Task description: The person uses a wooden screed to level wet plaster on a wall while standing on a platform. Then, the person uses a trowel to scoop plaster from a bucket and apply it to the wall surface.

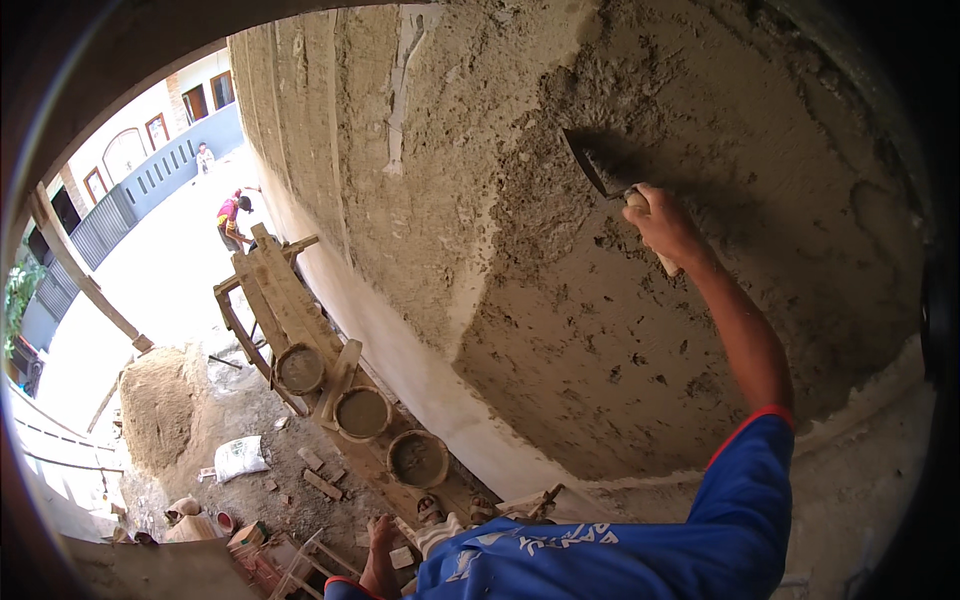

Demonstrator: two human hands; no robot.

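My right hand [660, 226] is closed around the handle of a pointed trowel [590, 168], out in front of me at the upper right. The trowel's blade lies against or very close to wet grey mortar [640, 120] on the wall. Rough, pitted mortar surrounds the blade, with smoother mortar to its right. Low beside my body hangs my left hand [381, 533], small in view. Its fingers are partly hidden, so I cannot make out whether they hold anything.
I stand on a plank scaffold [290, 305] bearing three round tubs, including a mortar tub [418, 458] near my feet. Below are a sand heap [160, 410], a white sack [240, 458] and broken bricks [322, 486]. Another person [233, 220] bends beyond the scaffold's far end; a second is farther off.
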